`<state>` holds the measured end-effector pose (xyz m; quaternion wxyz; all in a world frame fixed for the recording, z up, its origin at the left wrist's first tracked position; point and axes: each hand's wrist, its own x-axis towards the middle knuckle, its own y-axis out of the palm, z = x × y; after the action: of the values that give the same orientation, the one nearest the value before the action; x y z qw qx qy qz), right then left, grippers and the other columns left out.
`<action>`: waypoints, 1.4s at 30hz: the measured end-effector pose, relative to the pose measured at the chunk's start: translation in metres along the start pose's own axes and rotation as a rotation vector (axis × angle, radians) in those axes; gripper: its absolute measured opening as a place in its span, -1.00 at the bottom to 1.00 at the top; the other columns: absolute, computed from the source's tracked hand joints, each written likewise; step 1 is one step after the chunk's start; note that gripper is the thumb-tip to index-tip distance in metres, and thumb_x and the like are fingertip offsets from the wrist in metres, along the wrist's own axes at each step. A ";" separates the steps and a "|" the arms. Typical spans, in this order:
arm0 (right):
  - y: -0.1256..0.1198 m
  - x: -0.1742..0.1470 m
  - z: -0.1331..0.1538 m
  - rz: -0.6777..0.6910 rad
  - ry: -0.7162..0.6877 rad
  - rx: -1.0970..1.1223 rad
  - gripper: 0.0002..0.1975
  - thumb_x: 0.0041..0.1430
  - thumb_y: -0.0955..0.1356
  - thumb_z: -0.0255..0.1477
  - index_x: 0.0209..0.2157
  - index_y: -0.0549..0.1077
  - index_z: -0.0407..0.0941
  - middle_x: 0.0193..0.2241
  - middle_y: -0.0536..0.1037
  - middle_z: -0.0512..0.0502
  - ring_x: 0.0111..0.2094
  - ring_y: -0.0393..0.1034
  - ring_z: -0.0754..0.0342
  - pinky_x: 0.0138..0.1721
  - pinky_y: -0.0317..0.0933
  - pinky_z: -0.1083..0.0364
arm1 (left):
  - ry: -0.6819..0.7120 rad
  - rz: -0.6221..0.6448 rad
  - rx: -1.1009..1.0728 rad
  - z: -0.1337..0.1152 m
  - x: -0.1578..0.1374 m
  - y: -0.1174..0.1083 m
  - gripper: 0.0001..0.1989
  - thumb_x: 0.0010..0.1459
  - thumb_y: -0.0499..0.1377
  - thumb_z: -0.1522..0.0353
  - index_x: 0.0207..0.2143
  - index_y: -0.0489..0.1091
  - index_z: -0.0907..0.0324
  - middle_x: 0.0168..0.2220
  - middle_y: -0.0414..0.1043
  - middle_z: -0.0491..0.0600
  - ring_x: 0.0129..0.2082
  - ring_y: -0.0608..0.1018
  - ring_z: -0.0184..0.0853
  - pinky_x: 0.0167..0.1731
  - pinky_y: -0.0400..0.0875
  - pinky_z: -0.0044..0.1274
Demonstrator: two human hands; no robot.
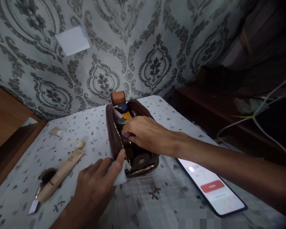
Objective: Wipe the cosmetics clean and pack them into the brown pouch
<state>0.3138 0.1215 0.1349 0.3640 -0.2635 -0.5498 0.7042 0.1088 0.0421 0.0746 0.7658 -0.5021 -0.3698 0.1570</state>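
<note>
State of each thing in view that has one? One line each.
Brown pouch: unzipped, mouth open
Phone: face up, screen lit
Tan tube: lying flat
Small tube: lying flat
White paper: against the wall
Left hand: index finger at pouch edge, white cloth or tissue beneath
Right hand: in pouch mouth, fingers at purple item, grip unclear

Right hand [143, 132] is blocking bag [111, 133] middle; left hand [100, 173] is crowding near-left rim. Phone [225, 200] is obstructing right. Bare cloth [97, 136] is leaving passage between bag and tube [62, 176].
</note>
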 end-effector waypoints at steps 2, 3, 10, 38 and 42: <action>-0.002 -0.002 0.001 -0.025 -0.004 0.023 -0.87 0.12 0.34 -0.62 -0.36 0.55 -0.20 -0.40 0.57 -0.15 -0.29 0.44 0.05 -0.32 0.13 0.18 | -0.004 0.028 -0.002 0.000 -0.001 0.000 -0.01 -0.19 -0.04 0.62 0.38 -0.16 0.17 -0.39 0.47 -0.10 -0.50 0.55 -0.28 -0.58 0.42 -0.50; -0.002 -0.003 0.001 -0.034 -0.004 0.034 -0.87 0.12 0.35 -0.62 -0.35 0.55 -0.20 -0.40 0.57 -0.14 -0.29 0.44 0.06 -0.32 0.14 0.19 | -0.002 0.044 -0.002 0.000 -0.002 0.000 0.00 -0.20 -0.04 0.62 0.38 -0.18 0.17 -0.39 0.47 -0.10 -0.50 0.55 -0.28 -0.58 0.42 -0.51; 0.000 -0.015 -0.003 -0.152 0.016 0.070 -0.87 0.16 0.35 -0.57 -0.46 0.50 -0.18 -0.45 0.53 -0.09 -0.36 0.42 0.09 -0.35 0.11 0.18 | -0.019 0.061 -0.006 -0.005 -0.009 -0.003 0.04 -0.19 -0.07 0.65 0.39 -0.32 0.14 -0.38 0.47 -0.11 -0.48 0.55 -0.29 -0.62 0.37 -0.56; 0.136 -0.034 0.129 0.119 -0.135 0.773 -0.81 0.20 0.30 -0.49 -0.42 0.55 -0.14 -0.46 0.57 -0.04 -0.42 0.41 0.11 -0.38 0.19 0.14 | -0.847 0.114 -0.018 0.107 -0.162 -0.010 -0.63 0.27 -0.01 0.36 0.11 0.31 0.16 -0.02 0.34 0.09 -0.04 0.46 -0.17 -0.20 0.41 -0.43; 0.150 -0.030 0.133 0.100 -0.088 0.818 -0.82 0.14 0.30 -0.53 -0.44 0.55 -0.14 -0.49 0.56 -0.02 -0.45 0.38 0.13 -0.41 0.17 0.15 | -0.934 0.191 -0.209 0.147 -0.178 0.002 -0.56 0.20 0.07 0.16 0.07 0.38 0.15 0.03 0.38 0.10 0.02 0.44 -0.07 -0.04 0.34 -0.34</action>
<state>0.1957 0.0005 0.0235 0.3802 -0.0930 -0.2262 0.8920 -0.1182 0.0301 0.0323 0.4455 -0.4838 -0.6402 0.3970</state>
